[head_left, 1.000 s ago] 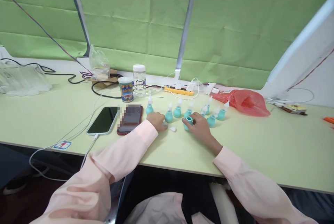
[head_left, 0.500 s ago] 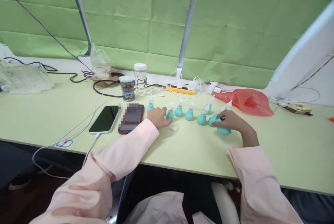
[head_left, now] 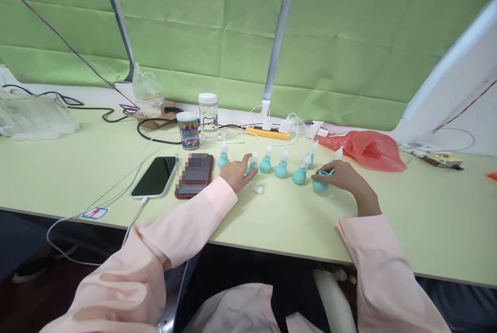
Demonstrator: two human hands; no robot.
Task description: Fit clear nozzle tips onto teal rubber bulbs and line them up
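Several small teal bulbs with clear white tips [head_left: 281, 166] stand in a row on the pale green table [head_left: 272, 219]. My right hand [head_left: 344, 176] is closed on a teal bulb without a tip [head_left: 321, 182], standing upright at the row's right end. My left hand [head_left: 238, 172] rests on the table with its fingers reaching out to a tipped bulb [head_left: 253, 164] in the row. A loose clear tip [head_left: 257, 188] lies on the table just in front of that hand.
Two phones [head_left: 155, 177] [head_left: 194, 175] lie left of my left hand, one on a white cable. Behind stand a printed cup [head_left: 188, 130], a clear jar [head_left: 208, 115], a yellow power strip [head_left: 267, 133] and a red plastic bag [head_left: 365, 149].
My right hand carried the tipless teal bulb from the middle to the right end of the row and set it upright. My left hand's fingers stretched toward a tipped bulb.
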